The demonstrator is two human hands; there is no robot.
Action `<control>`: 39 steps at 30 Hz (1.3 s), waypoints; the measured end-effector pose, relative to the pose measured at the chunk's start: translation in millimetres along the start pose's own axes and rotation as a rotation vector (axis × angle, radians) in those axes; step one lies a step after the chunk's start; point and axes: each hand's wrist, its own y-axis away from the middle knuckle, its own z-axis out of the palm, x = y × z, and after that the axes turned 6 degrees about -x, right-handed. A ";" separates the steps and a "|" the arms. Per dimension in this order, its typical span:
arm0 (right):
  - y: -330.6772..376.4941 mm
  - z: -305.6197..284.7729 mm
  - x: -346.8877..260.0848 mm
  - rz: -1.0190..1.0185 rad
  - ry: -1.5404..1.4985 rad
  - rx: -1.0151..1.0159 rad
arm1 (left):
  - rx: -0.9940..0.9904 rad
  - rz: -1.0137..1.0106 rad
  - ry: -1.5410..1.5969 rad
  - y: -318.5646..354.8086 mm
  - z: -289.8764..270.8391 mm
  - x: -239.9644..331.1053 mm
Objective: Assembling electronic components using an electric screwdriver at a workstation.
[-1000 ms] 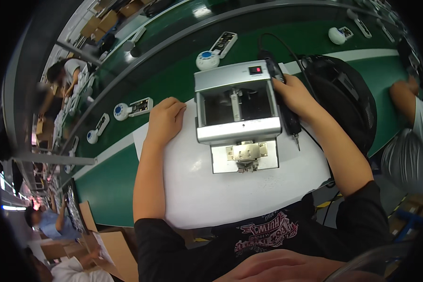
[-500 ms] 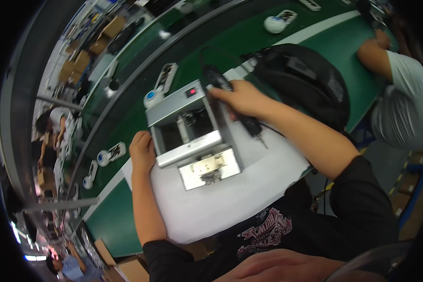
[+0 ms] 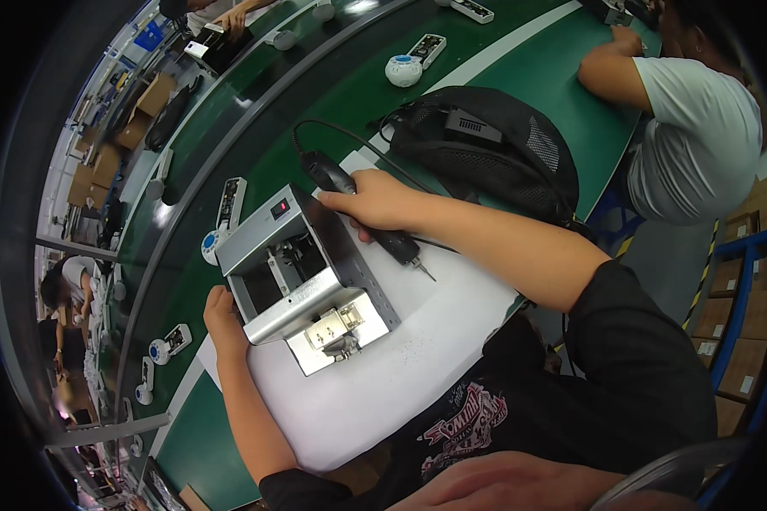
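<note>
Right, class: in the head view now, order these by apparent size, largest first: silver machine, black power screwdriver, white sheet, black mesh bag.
1. White sheet
2. Silver machine and black mesh bag: too alike to rank
3. Black power screwdriver

The screwdriver (image 3: 397,247) is black, the machine (image 3: 293,304) silver, the sheet (image 3: 400,383) white.

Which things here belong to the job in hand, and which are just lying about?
Likely in the job:
screwdriver, in the right hand
silver machine, beside the left hand
white sheet, under the machine

Apparently lying about:
black bag
boxes at right
white units, untouched, role unclear
</note>
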 end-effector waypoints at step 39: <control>8.9 -1.2 -7.9 -0.037 -0.037 -0.032 | -0.054 0.219 -0.393 -3.5 -8.9 14.9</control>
